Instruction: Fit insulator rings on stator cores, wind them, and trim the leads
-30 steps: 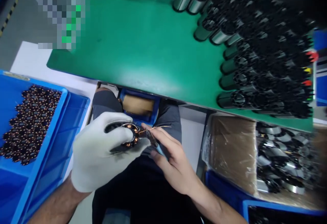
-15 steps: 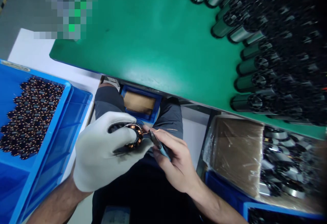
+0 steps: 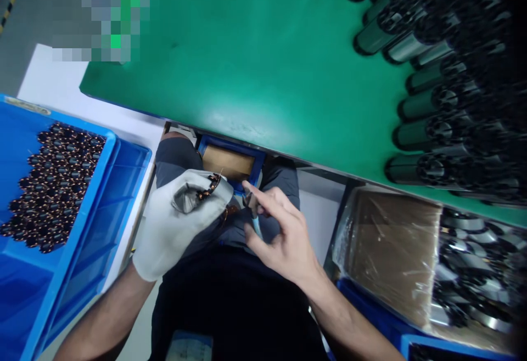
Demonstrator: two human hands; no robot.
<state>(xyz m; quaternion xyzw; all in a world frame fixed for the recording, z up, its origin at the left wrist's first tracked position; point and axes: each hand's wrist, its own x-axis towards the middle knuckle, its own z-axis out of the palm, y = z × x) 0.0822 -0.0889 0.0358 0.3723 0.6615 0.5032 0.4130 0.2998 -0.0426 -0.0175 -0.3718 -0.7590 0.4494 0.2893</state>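
My left hand (image 3: 168,229), in a white glove, is closed around a motor stator (image 3: 212,186) with copper windings and a smooth metal outer side. Its wound end is tilted upward, and a thin wire end sticks up from it. Just to the right, my bare right hand (image 3: 284,232) grips small cutting pliers (image 3: 253,213) with a blue handle. The index finger stretches along the tool toward its dark jaws. A gap separates the pliers from the stator. Below the stator, over my lap, a copper-coloured bit (image 3: 230,213) shows, too blurred to make out.
A blue crate (image 3: 111,185) on the left holds many wound copper parts. Metal cylinders (image 3: 411,166) crowd the right side of the green table (image 3: 247,75). Below them sits a plastic-lined box (image 3: 391,251) with metal rings. Another blue bin (image 3: 259,169) stands under the table edge.
My left hand has turned the stator so its wound end faces up, and drawn it away from the pliers. The right hand has opened slightly around the pliers. The view has shifted a little.
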